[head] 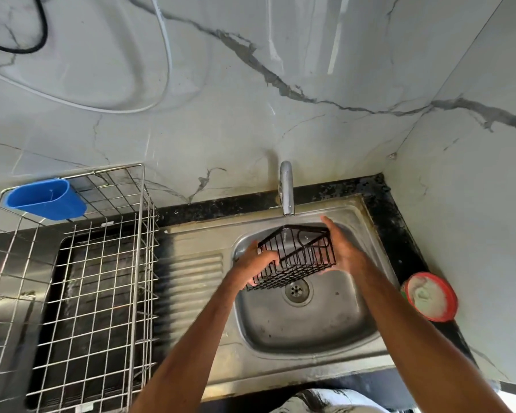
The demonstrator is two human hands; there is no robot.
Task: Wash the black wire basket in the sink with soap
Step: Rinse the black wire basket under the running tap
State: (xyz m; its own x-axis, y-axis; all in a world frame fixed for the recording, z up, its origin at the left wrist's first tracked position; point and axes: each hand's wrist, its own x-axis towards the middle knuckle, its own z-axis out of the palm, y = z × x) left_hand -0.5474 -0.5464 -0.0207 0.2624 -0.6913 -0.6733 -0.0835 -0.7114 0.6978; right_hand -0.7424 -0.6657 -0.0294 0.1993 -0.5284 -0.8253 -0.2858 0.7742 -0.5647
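Note:
I hold the black wire basket (295, 257) tilted over the steel sink (307, 320), just below the chrome tap (287, 189). My left hand (255, 262) grips its left end, with fingers curled through the wires. Along the basket's right side lies my right hand (341, 248), fingers straight, palm pressed against the wires. A round red soap tub (431, 295) with white paste sits on the black counter to the right of the sink. I cannot tell whether water runs from the tap.
A steel wire dish rack (81, 281) stands left of the sink, with a blue plastic cup holder (46, 199) hung on its back rim. The ribbed drainboard (191, 281) lies between rack and bowl. Marble walls close the back and right.

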